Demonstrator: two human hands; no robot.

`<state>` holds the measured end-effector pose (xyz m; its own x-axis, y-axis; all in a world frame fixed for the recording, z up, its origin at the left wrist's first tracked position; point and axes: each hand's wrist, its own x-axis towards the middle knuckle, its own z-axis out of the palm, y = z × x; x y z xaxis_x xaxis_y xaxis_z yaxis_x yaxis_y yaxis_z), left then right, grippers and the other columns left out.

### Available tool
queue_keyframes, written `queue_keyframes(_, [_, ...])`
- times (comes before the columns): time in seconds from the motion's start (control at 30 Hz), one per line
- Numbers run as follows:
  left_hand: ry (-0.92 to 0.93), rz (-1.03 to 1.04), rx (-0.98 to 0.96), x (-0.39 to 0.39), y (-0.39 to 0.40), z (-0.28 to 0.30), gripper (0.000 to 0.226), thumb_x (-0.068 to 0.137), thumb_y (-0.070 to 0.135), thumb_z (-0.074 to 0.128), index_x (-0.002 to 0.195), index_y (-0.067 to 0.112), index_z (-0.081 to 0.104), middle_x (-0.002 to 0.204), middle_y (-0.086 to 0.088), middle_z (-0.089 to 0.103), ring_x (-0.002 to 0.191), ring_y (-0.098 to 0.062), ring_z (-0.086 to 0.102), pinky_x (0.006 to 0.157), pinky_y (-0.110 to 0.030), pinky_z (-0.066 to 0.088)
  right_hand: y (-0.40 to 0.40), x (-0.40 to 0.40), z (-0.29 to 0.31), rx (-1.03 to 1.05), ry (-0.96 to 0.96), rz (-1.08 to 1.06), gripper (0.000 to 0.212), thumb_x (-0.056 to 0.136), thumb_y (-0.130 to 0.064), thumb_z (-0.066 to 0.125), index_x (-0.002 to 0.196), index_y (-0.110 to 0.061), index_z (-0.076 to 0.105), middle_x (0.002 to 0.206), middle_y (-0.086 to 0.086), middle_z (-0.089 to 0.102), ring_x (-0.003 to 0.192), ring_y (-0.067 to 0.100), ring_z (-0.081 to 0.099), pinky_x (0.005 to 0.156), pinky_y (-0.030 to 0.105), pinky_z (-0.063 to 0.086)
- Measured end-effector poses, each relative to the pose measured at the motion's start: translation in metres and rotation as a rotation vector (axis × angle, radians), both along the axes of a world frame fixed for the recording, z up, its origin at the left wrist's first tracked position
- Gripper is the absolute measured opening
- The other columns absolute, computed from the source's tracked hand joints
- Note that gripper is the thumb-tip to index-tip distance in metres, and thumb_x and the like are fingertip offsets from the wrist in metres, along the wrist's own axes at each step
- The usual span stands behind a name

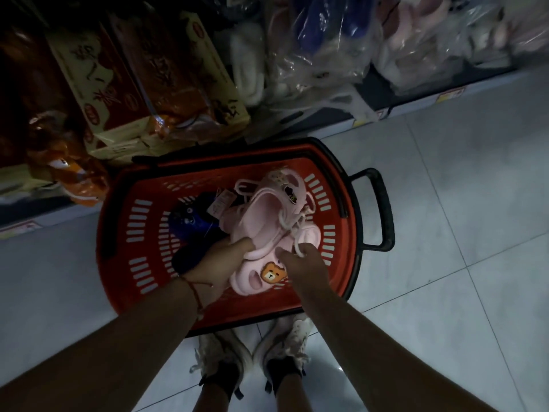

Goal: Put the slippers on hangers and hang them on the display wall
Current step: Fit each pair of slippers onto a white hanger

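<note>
Dim shop aisle, pale tiled floor (pixel 445 203): I am looking down past both forearms into a red shopping basket (pixel 118 248) standing on the tiles in front of my feet, hard against the lowest shelf. Pink slippers (pixel 261 221) lie heaped in the middle of the basket, one with a bear charm facing up, with white hangers (pixel 289 226) tangled among them and a dark blue pair (pixel 193 224) pushed to the left side. My left hand (pixel 221 264) has its fingers curled round the near edge of a pink slipper, seemingly to steady the heap. My right hand (pixel 306 263) pinches a white hanger loop beside it, probably to work it free of the pile. Boxed goods (pixel 142 78) and bagged slippers (pixel 341 40) fill the shelf beyond. No display wall shows from here, so by my reckoning hanging has yet to begin for this pair.
</note>
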<state>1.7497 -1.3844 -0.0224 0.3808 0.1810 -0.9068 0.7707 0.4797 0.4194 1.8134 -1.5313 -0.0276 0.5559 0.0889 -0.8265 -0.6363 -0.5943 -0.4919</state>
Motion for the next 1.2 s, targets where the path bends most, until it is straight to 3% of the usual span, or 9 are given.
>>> queue_keyframes(0.07, [-0.013, 0.046, -0.041, -0.012, 0.000, 0.020, 0.020, 0.098, 0.011, 0.055, 0.087, 0.014, 0.071, 0.058, 0.004, 0.069, 0.048, -0.007, 0.063, 0.043, -0.016, 0.044, 0.004, -0.005, 0.026, 0.009, -0.081, -0.034, 0.031, 0.086, -0.031, 0.074, 0.109, -0.017, 0.058, 0.095, -0.002, 0.067, 0.090, 0.018, 0.067, 0.081, 0.036, 0.055])
queue_keyframes(0.13, [-0.016, 0.131, -0.086, -0.018, 0.000, 0.050, 0.018, 0.099, 0.016, 0.055, 0.103, 0.016, 0.072, 0.080, -0.003, 0.077, 0.066, -0.014, 0.071, 0.053, -0.021, 0.053, 0.007, -0.008, 0.056, 0.004, -0.153, -0.007, 0.030, 0.085, -0.033, 0.075, 0.108, -0.019, 0.062, 0.094, -0.003, 0.069, 0.093, 0.019, 0.068, 0.089, 0.042, 0.055])
queue_keyframes(0.23, [-0.031, 0.166, -0.151, -0.030, 0.001, 0.095, 0.024, 0.098, 0.020, 0.057, 0.118, 0.019, 0.070, 0.102, -0.009, 0.078, 0.088, -0.024, 0.074, 0.072, -0.035, 0.061, 0.008, -0.009, 0.110, -0.003, -0.227, 0.094, 0.027, 0.088, -0.036, 0.071, 0.109, -0.024, 0.059, 0.095, -0.012, 0.066, 0.096, 0.016, 0.066, 0.090, 0.039, 0.053])
queue_keyframes(0.4, [-0.087, 0.173, -0.226, -0.035, 0.002, 0.192, 0.033, 0.095, 0.017, 0.064, 0.128, 0.022, 0.065, 0.113, -0.009, 0.076, 0.109, -0.030, 0.069, 0.102, -0.052, 0.052, 0.005, -0.003, 0.227, 0.001, -0.392, 0.204, 0.018, 0.092, -0.042, 0.066, 0.102, -0.031, 0.056, 0.087, -0.011, 0.067, 0.084, 0.009, 0.066, 0.076, 0.026, 0.053])
queue_keyframes(0.57, [-0.253, -0.037, -0.203, -0.027, 0.004, 0.326, 0.045, 0.091, 0.020, 0.072, 0.133, 0.028, 0.059, 0.116, -0.002, 0.075, 0.105, -0.022, 0.072, 0.098, -0.042, 0.052, -0.003, 0.002, 0.374, 0.003, -0.569, 0.210, 0.024, 0.091, -0.053, 0.063, 0.089, -0.030, 0.054, 0.071, -0.002, 0.066, 0.062, 0.003, 0.063, 0.048, 0.011, 0.039])
queue_keyframes(0.7, [-0.397, -0.097, -0.190, -0.018, 0.006, 0.432, 0.037, 0.091, 0.016, 0.069, 0.128, 0.018, 0.065, 0.117, -0.014, 0.074, 0.110, -0.036, 0.069, 0.098, -0.048, 0.052, -0.013, 0.003, 0.466, -0.044, -0.837, 0.250, 0.039, 0.072, -0.065, 0.067, 0.085, -0.034, 0.047, 0.079, -0.005, 0.066, 0.079, 0.016, 0.062, 0.059, 0.027, 0.042])
queue_keyframes(0.8, [-0.545, -0.175, -0.135, -0.013, 0.007, 0.503, 0.041, 0.084, 0.023, 0.079, 0.124, 0.020, 0.070, 0.120, -0.023, 0.070, 0.111, -0.042, 0.065, 0.095, -0.053, 0.049, -0.016, 0.010, 0.529, -0.038, -1.018, 0.242, 0.036, 0.073, -0.062, 0.066, 0.085, -0.037, 0.043, 0.076, -0.005, 0.063, 0.082, 0.023, 0.060, 0.063, 0.034, 0.046])
queue_keyframes(1.07, [-0.812, -0.163, 0.139, 0.008, 0.004, 0.633, 0.042, 0.086, 0.021, 0.077, 0.123, 0.006, 0.065, 0.103, -0.015, 0.076, 0.090, -0.029, 0.073, 0.079, -0.038, 0.057, -0.021, 0.040, 0.650, -0.070, -1.518, 0.277, 0.053, 0.078, -0.071, 0.051, 0.105, -0.026, 0.058, 0.082, 0.002, 0.060, 0.086, 0.022, 0.047, 0.072, 0.036, 0.042])
queue_keyframes(1.2, [-0.937, -0.157, 0.471, 0.026, -0.008, 0.678, 0.035, 0.083, 0.023, 0.078, 0.113, 0.008, 0.070, 0.092, 0.002, 0.079, 0.083, -0.010, 0.075, 0.067, -0.018, 0.054, -0.026, 0.068, 0.689, -0.037, -1.700, 0.286, 0.041, 0.076, -0.057, 0.071, 0.099, -0.026, 0.056, 0.078, -0.001, 0.059, 0.079, 0.025, 0.051, 0.072, 0.035, 0.039])
